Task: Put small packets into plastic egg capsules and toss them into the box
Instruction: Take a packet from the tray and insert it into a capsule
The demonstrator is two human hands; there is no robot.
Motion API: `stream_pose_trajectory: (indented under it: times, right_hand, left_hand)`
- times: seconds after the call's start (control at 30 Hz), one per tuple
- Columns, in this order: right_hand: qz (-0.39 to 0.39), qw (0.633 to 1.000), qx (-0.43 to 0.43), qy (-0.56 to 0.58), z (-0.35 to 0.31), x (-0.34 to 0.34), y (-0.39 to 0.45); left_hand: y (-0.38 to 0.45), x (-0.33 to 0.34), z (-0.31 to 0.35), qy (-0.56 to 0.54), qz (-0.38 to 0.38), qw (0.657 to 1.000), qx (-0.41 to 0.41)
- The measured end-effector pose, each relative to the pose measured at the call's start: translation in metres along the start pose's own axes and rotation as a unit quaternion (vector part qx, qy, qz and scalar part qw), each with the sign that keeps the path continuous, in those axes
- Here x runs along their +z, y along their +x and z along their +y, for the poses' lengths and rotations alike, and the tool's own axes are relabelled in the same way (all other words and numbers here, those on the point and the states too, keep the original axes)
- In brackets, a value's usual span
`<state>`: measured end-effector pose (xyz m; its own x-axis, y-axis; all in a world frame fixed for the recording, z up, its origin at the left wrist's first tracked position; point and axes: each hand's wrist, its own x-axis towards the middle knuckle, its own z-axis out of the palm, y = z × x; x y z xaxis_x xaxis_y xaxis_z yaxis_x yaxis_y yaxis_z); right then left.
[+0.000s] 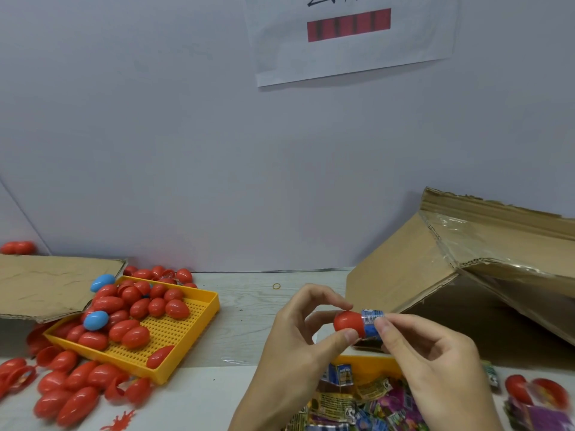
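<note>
My left hand [298, 334] pinches a red egg capsule half [348, 321] between thumb and fingers. A small blue packet [371, 320] sticks partway out of its open end, and my right hand [432, 353] pinches that packet at its outer end. Both hands hover above a yellow tray [370, 365] with several colourful packets [351, 405] in it. The cardboard box [413, 269] lies tilted at the right, its opening facing me.
At the left stands a yellow perforated tray [174, 334] holding several red egg capsules [140, 306] and two blue ones [95, 320]. More red capsules [68, 390] lie loose at the lower left. A cardboard flap [46, 284] overhangs the far left. Red capsule halves [535, 390] sit at the lower right.
</note>
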<state>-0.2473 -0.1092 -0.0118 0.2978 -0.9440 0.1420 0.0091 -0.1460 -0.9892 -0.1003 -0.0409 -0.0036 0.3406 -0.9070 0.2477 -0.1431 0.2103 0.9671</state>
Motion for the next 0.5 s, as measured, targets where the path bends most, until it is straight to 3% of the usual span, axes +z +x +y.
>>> stream_pose_trajectory:
  times: [0.5]
  right_hand:
    - [-0.009, 1.0, -0.011, -0.018, -0.0002, 0.0001, -0.0017]
  left_hand:
    - [0.0004, -0.001, -0.0021, 0.016, -0.01, 1.0, -0.003]
